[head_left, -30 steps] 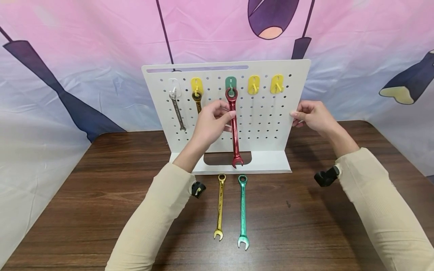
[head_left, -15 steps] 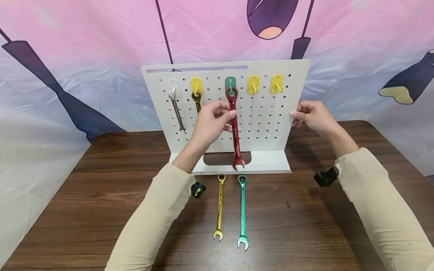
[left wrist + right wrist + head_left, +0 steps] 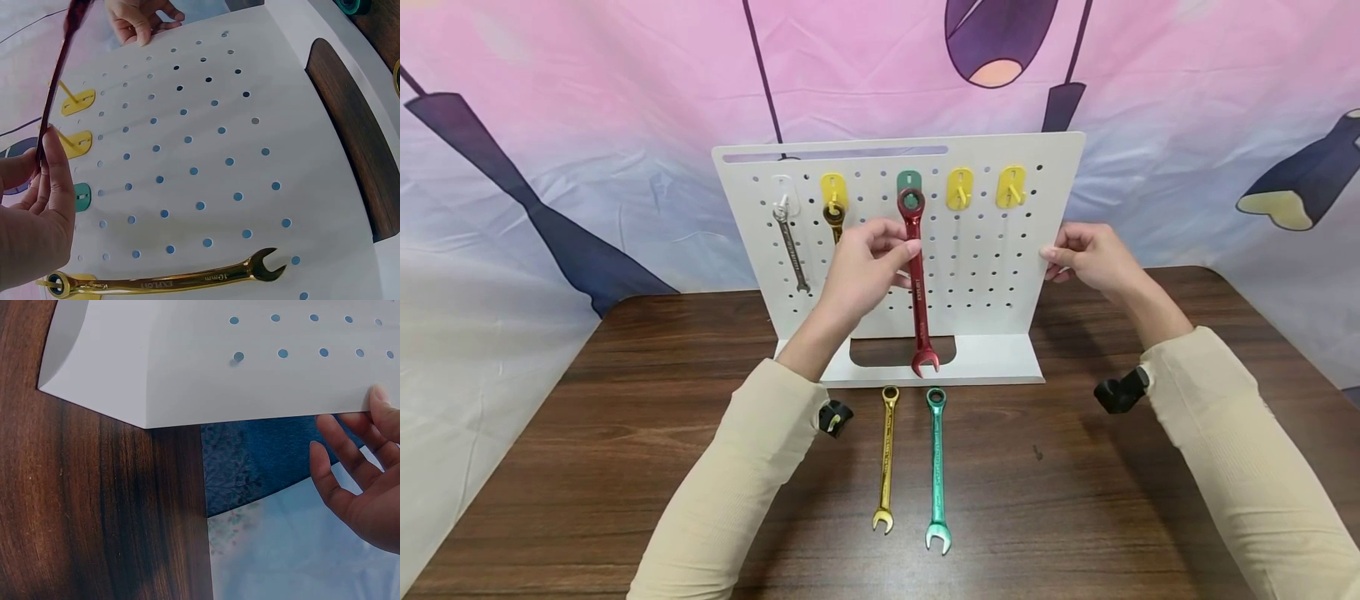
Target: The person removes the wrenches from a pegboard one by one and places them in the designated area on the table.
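Observation:
My left hand [image 3: 867,271] pinches a red combination wrench [image 3: 919,287] by its upper shaft, ring end up and open jaw down. In the head view the ring end overlaps the green hook [image 3: 909,185] on the white pegboard [image 3: 992,250]. The left wrist view shows the wrench edge-on, standing out in front of the board. My right hand [image 3: 369,469] grips the pegboard's right edge, thumb on the front and fingers behind. A silver wrench [image 3: 792,250] hangs from the white hook, and a gold wrench [image 3: 169,283] from a yellow hook beside it.
On the brown table [image 3: 1037,517], in front of the board, lie a yellow-gold wrench [image 3: 887,458] and a green wrench [image 3: 937,471], side by side. Two bare yellow hooks [image 3: 960,189] sit right of the green one. A printed cloth [image 3: 625,183] hangs behind.
The red wrench's ring end has shifted slightly up, and it now covers the green hook's peg in the head view. The left hand moved a little left; the right hand stays put.

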`<state>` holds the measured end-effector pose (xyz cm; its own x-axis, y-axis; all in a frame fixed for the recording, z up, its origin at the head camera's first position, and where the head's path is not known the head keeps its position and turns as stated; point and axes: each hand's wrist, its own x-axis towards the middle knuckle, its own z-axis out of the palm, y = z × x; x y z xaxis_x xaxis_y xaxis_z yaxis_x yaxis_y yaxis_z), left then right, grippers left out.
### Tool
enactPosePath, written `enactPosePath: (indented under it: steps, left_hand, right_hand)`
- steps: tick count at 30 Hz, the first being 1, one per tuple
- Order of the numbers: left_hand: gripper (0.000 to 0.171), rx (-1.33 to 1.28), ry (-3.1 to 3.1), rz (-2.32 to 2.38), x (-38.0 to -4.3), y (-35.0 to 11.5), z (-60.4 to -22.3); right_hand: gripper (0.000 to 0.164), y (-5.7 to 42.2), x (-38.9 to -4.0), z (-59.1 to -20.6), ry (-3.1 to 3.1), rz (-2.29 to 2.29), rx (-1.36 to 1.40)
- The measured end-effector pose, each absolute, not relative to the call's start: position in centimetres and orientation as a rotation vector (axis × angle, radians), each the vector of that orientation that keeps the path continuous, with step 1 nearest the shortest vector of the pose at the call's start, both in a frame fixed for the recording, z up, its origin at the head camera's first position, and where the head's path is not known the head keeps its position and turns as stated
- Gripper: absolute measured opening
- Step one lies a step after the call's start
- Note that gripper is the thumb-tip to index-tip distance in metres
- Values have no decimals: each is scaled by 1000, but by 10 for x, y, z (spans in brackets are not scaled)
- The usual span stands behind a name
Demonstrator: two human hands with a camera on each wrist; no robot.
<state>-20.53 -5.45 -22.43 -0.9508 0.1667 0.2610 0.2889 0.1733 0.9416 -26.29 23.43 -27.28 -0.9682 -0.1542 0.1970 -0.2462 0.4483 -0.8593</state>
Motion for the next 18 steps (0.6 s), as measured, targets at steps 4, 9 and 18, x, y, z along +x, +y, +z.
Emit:
enactPosePath:
  steps: [4, 9, 18]
  left_hand:
    - [12, -461, -2340, -1900, -205, -54, -223]
    - [11, -478, -2343, -1909, -203, -55, -221]
    - [12, -490, -2372, -1893, -197, -59, -223]
  right_hand:
    - [24, 234, -263, -273, -2590, 1568, 366]
    - [24, 234, -263, -273, -2591, 1565, 371]
    - [24, 234, -263, -273, -2588, 1559, 372]
